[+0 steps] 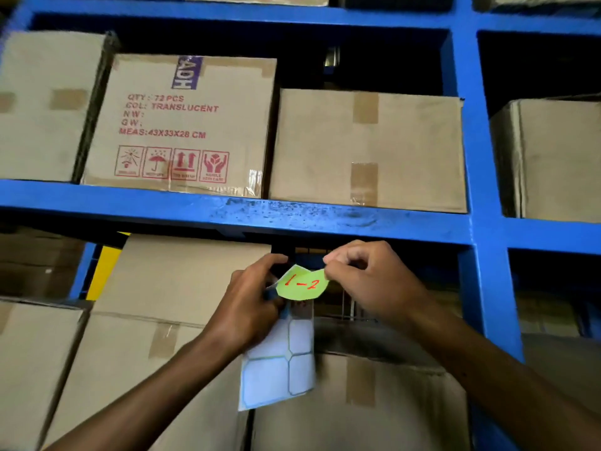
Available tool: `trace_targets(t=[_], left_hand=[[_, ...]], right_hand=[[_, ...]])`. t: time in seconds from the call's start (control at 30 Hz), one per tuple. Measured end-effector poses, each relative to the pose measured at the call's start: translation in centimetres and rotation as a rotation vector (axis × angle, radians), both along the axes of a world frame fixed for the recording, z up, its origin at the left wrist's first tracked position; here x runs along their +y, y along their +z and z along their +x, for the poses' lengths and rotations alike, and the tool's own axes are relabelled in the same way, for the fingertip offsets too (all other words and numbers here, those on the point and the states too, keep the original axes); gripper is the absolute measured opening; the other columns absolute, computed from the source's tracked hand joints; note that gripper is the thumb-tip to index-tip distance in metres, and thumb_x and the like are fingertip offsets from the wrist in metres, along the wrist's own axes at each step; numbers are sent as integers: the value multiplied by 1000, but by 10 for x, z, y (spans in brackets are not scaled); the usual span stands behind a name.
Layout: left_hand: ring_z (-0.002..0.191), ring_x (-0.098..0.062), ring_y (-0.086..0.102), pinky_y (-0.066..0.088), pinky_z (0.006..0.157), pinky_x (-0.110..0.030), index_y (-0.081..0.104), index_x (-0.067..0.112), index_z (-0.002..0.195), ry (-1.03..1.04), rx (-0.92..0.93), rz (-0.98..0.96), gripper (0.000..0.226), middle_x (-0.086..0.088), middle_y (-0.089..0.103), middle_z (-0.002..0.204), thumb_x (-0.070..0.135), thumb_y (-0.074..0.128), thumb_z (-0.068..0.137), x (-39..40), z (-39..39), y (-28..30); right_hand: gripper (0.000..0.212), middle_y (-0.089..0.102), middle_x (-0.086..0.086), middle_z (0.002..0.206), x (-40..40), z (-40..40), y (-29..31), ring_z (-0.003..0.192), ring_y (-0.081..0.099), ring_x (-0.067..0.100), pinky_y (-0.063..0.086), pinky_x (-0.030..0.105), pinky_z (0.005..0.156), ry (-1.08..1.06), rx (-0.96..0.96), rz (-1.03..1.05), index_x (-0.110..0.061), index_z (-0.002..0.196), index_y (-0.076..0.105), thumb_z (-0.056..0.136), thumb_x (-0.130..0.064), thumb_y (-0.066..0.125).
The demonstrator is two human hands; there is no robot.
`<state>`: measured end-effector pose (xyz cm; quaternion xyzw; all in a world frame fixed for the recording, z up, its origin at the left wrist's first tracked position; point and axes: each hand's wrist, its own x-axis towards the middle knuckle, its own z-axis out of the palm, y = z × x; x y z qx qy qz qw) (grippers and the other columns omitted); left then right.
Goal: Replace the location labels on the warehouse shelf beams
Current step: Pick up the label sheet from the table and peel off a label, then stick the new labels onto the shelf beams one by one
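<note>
A yellow-green label [301, 283] with "1-2" in red is held between both hands, just below the blue shelf beam [162, 203]. My right hand [367, 275] pinches its right edge. My left hand [250, 304] grips its left edge and also holds a white sheet of blank labels [279, 366] that hangs down. The beam above carries a scuffed, dirty patch [292, 213] with no label on it.
Cardboard boxes fill the shelf above, among them a printed box [179, 125] and a plain box [367, 151]. More boxes [146, 304] sit below the beam. A blue upright [481, 190] stands at the right.
</note>
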<state>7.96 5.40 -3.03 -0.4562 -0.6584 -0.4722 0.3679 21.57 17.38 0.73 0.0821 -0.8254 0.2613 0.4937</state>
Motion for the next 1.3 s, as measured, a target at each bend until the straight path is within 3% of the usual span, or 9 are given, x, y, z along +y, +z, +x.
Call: trace_targets(t=[0.17,0.33,0.5,0.63,0.77,0.87,1.03,1.13,1.3], left_hand=[[83,-17,62,38,64,-16,49,18,128,30,28,-53,59,-4,69,87,-2,68,76,-33,-34,11],[86,-24,61,43,68,-28,47,20,131,37,11,-30,57,-10,70,87,6,68,79,-58,-64,20],[98,-21,61,47,76,-27,55,16,117,23,-71,11,50,-6,66,111,7,75,72,-78,-88,29],[100,-16,63,52,89,-38,56,23,114,-172,-88,-9,49,1,67,111,7,76,72,-87,-98,29],[103,-12,53,41,83,-18,17,43,145,-179,105,-97,92,13,57,122,15,73,77,-88,-99,35],[90,-21,46,35,76,-25,-11,55,139,-13,270,-242,103,7,54,133,19,67,82,-87,-101,40],[95,-29,44,44,90,-48,-23,59,131,46,304,-380,107,-10,58,124,15,63,84,-86,-103,54],[104,-33,48,46,89,-49,-25,59,129,59,314,-409,110,-15,57,125,12,63,83,-83,-108,63],[107,-35,56,50,86,-48,-15,47,142,70,290,-463,108,-18,60,120,7,64,81,-75,-114,72]], right_hand=[[27,70,-1,87,-20,-14,15,83,64,10,54,42,81,-57,-63,106,-5,53,61,74,-22,62],[32,67,25,94,-37,-37,37,92,61,40,51,52,81,-102,-45,180,0,63,62,73,-30,58],[55,67,21,97,-52,-53,52,83,66,32,52,46,78,-113,38,166,0,78,66,61,-50,51],[20,73,-4,92,-46,-65,66,90,66,15,53,36,80,-168,157,83,-12,69,70,76,-29,60],[11,69,0,104,-38,-90,72,97,61,11,48,29,75,-253,208,90,-12,78,71,83,-15,61],[12,68,2,100,-38,-99,77,98,61,13,48,28,74,-273,187,153,-9,77,70,85,-13,62],[11,63,-4,83,-43,-103,90,92,62,18,47,32,85,-313,111,289,-9,72,69,81,-8,63],[12,66,0,90,-41,-101,97,91,63,17,48,26,80,-322,52,317,-13,71,68,81,-9,62],[19,70,12,96,-40,-99,104,94,63,24,51,44,90,-336,-18,330,-18,67,65,83,-9,62]])
